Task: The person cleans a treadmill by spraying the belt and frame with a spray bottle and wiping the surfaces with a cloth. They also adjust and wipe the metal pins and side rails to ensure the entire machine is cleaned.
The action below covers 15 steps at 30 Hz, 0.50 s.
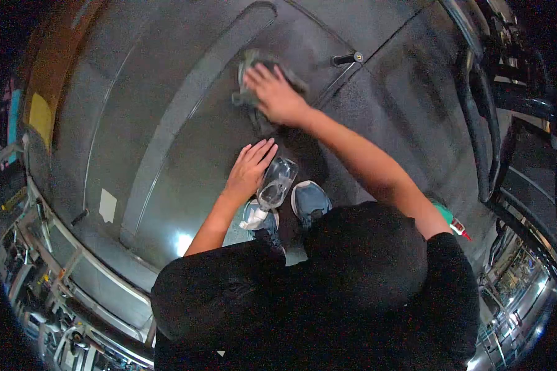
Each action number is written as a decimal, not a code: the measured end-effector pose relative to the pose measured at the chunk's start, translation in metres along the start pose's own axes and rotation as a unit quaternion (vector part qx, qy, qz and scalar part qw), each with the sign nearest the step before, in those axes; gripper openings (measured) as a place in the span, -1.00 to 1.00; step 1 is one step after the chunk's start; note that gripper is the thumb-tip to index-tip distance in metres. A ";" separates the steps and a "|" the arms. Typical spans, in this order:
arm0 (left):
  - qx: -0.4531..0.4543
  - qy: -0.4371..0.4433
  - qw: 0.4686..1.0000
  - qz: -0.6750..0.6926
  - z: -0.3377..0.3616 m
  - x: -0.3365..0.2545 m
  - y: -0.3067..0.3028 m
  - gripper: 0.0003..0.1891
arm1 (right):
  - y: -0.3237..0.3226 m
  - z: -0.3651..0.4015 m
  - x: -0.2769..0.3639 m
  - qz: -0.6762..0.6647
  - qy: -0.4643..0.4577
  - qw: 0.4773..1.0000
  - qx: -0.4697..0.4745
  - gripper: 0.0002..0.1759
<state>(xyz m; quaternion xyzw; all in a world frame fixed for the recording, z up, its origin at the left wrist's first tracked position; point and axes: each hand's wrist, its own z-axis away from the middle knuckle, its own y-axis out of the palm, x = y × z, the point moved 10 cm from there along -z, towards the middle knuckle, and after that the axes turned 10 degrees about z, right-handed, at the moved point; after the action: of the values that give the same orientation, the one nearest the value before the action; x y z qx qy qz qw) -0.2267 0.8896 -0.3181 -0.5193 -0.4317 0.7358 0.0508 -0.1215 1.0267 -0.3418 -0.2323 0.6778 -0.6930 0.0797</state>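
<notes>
Your right hand [277, 94] lies spread flat on a grey cloth [249, 69], pressing it against the dark panel [185, 123] and gripping nothing. Your left hand [250, 167] rests lower on the same panel with its fingers straight and close together. A clear spray bottle [277, 182] sits just beside that hand with its white nozzle pointing down. You cannot tell whether the hand touches it or what holds it up.

Below the bottle are your two shoes [309, 201], partly covered by your dark shirt. A black handle [346, 59] sticks out of the panel up and to the right of the cloth, close to its edge. A green tube with a red tip [452, 219] shows behind your right elbow, mostly hidden. A white sticker [107, 205] and a yellow patch [40, 114] lie well to the left. The picture's edges bend and darken, so the racks there are hard to read.
</notes>
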 end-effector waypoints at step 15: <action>-0.012 -0.004 1.000 0.019 -0.007 -0.008 -0.014 -0.23 | -0.012 -0.058 -0.069 0.075 0.235 0.964 -0.098 -0.08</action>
<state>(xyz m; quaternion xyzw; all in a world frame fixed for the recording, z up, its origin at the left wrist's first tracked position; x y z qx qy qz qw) -0.2227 0.8981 -0.3033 -0.5251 -0.4307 0.7335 0.0286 -0.0833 1.1096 -0.3433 -0.0180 0.7573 -0.6506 -0.0538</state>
